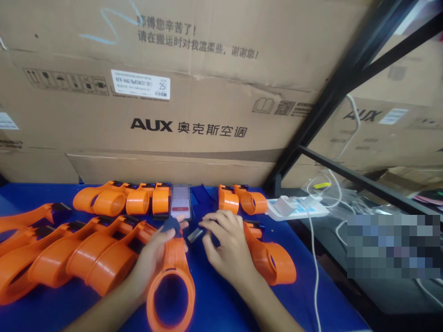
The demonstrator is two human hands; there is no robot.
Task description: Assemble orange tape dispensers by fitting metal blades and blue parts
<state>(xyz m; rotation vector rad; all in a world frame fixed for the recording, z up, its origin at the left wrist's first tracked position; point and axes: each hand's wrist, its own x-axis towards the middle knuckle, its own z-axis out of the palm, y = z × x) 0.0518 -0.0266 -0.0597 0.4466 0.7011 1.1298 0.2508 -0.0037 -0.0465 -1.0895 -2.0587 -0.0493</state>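
Note:
My left hand (157, 246) is closed around the dark blue head of an orange tape dispenser (188, 295). Its round ring hangs toward me, at the bottom of the view. To the right of it, my right hand (224, 242) hovers low over the blue table, fingers bent, with a gap between thumb and forefinger. A small grey metal piece (195, 235) is just left of those fingertips; I cannot tell whether they touch it. Near the right wrist lies another orange tape dispenser (277, 265), partly hidden by the hand.
Several orange dispensers (107, 263) line the left side, with more (138, 200) in a back row. A phone (180, 210) stands between the back groups. A white power strip (297, 208) and cable are at right. Large cardboard boxes (207, 110) and a black metal frame (325, 108) stand behind.

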